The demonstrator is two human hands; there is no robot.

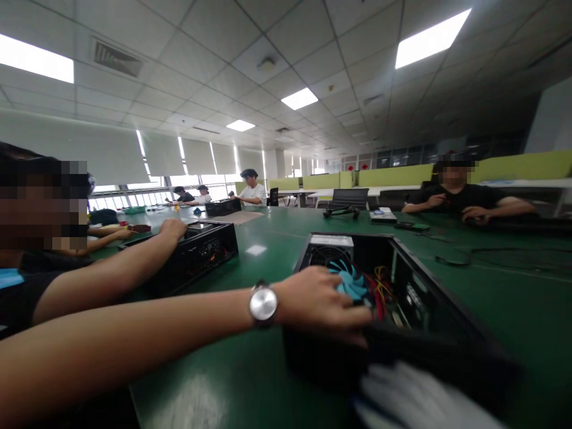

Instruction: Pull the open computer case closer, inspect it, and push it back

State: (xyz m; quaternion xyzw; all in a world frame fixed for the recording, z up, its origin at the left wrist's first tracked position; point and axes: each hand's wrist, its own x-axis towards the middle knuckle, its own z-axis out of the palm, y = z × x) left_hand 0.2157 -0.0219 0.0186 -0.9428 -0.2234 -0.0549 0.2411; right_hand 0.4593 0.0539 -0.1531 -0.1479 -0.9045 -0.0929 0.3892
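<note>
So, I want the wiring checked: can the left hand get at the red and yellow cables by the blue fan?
Probably yes: the left hand rests on the blue fan in the open case, with the cables uncovered just past its fingertips.

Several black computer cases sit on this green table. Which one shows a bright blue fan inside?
The nearest open case, under the left hand with the wristwatch. Its blue fan shows; the case further left shows none.

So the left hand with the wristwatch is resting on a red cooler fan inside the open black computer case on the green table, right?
Not quite: the head view shows the fan is blue, not red; the red you see is in the wires beside it. The rest holds: the left hand, wristwatch on its wrist, rests on the fan inside the open black computer case on the green table.
</note>
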